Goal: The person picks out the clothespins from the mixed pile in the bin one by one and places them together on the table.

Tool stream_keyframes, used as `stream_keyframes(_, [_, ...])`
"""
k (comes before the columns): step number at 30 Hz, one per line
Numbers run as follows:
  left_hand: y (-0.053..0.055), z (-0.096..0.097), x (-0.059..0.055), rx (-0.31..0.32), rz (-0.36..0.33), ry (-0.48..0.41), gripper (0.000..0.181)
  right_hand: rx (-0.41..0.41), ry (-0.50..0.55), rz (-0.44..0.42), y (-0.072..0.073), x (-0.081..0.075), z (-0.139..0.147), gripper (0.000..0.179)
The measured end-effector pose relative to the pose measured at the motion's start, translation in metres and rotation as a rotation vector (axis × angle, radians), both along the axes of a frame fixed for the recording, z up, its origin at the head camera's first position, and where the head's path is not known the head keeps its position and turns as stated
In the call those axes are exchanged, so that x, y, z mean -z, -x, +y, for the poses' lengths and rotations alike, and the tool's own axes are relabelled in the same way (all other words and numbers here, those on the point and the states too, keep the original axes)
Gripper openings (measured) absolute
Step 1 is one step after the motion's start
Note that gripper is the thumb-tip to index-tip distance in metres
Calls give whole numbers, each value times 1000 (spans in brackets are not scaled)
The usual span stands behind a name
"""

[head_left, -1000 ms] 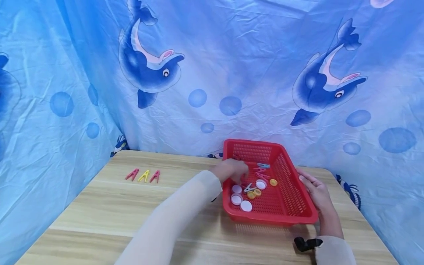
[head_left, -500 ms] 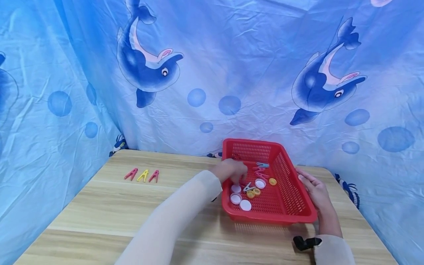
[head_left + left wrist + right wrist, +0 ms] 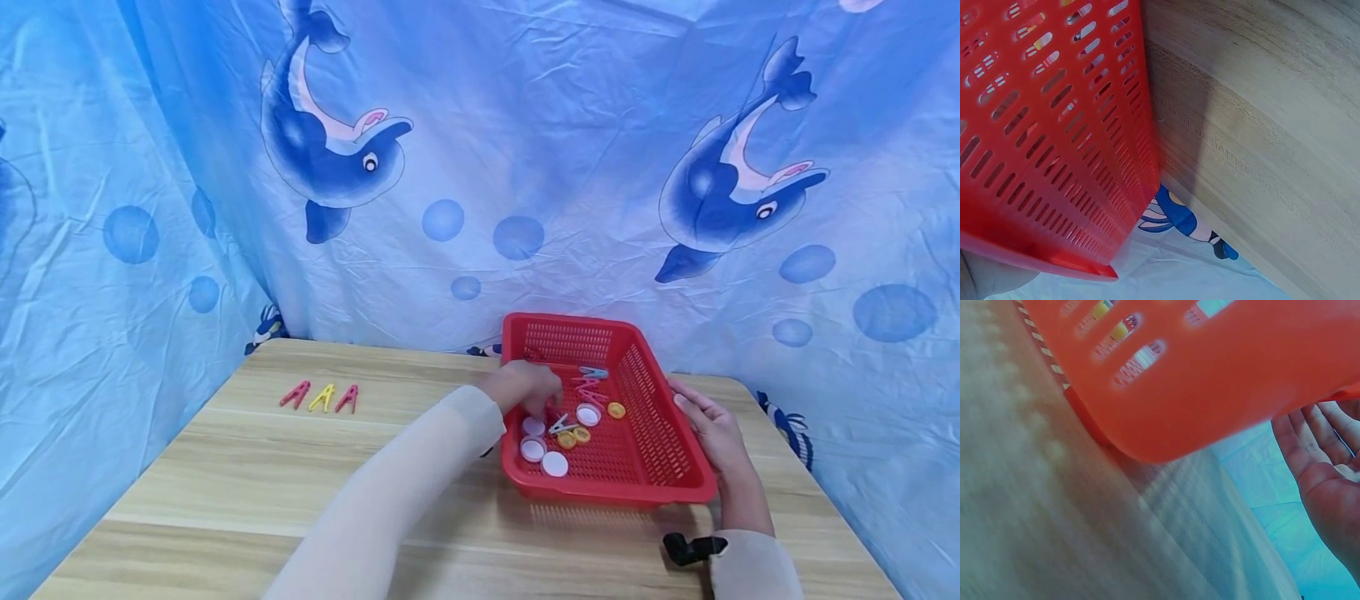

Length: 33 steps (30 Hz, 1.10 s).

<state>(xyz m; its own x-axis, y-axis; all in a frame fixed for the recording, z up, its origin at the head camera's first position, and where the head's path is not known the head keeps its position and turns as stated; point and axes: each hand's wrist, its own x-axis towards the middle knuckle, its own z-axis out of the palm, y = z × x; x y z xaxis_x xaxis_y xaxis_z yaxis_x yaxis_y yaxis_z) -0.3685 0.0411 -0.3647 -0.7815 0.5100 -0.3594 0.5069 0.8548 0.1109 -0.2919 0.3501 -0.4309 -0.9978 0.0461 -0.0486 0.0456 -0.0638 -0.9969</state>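
Observation:
A red plastic basket (image 3: pixel 678 492) stands on the wooden table, tilted slightly. My left hand (image 3: pixel 528 387) reaches over its left wall, fingers bent down among the contents; a pink clothespin (image 3: pixel 553 412) shows right at the fingertips, which are partly hidden, so I cannot tell whether they pinch it. Beside them lie a white clothespin (image 3: pixel 561 425), white bottle caps (image 3: pixel 555 464) and yellow caps (image 3: pixel 567 439). More pink clothespins (image 3: pixel 592 396) and a blue one (image 3: pixel 593 372) lie farther back. My right hand (image 3: pixel 716 429) grips the basket's right rim, thumb on top and fingers (image 3: pixel 1319 434) underneath.
On the table's left, two pink clothespins (image 3: pixel 347 399) and a yellow clothespin (image 3: pixel 322 397) lie in a row. A blue dolphin-print curtain (image 3: pixel 465 167) hangs behind the table (image 3: pixel 247 475). A black strap piece (image 3: pixel 693 549) sits at the right sleeve.
The left hand stays in the basket, its fingers shifting only slightly near the pink clothespin. The right hand keeps its hold on the rim. The head view has drifted a little.

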Motion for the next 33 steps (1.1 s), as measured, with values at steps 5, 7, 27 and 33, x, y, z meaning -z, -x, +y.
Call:
stream_keyframes(5, [2,2,5,15,-37,-41,59,-3,3,10,0,1,-1,71])
stream_keyframes(7, [2,3,7,31,-48,-59,55,-2,1,15,0,1,-1,69])
stream_keyframes(27, [4,11,19,123,35,-195,33,-4,9,8,1,-1,-1,70])
stream_keyframes(33, [8,13,19,183,95,-239,41,7,0,13,2,1,0,71])
